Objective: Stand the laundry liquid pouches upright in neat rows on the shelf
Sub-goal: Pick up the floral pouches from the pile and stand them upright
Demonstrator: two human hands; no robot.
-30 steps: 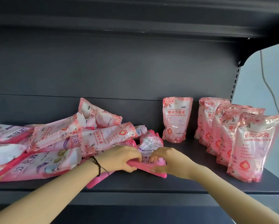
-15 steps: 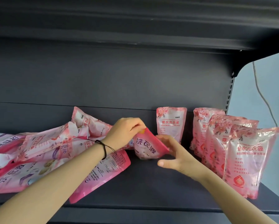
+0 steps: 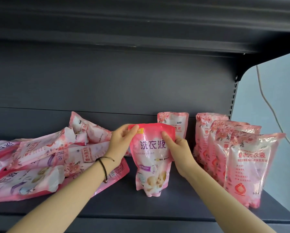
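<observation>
A pink laundry liquid pouch (image 3: 151,158) with purple lettering is upright above the dark shelf (image 3: 157,206), its base near or on the board. My left hand (image 3: 122,142) pinches its top left corner. My right hand (image 3: 177,148) grips its right edge, thumb on the front. Behind it one pink pouch (image 3: 176,121) stands against the back panel. To the right a row of several pouches (image 3: 241,158) stands upright, front to back. On the left a pile of pouches (image 3: 43,157) lies flat and jumbled.
The upper shelf's underside (image 3: 140,22) hangs low overhead. A perforated upright post (image 3: 233,101) ends the shelf on the right, with a wall and a hanging cable (image 3: 267,105) beyond. Bare board (image 3: 183,199) lies between the held pouch and the right row.
Both hands lifted the pouch off the shelf board, turned it from lying flat to upright, and brought it to the gap in front of the single rear pouch.
</observation>
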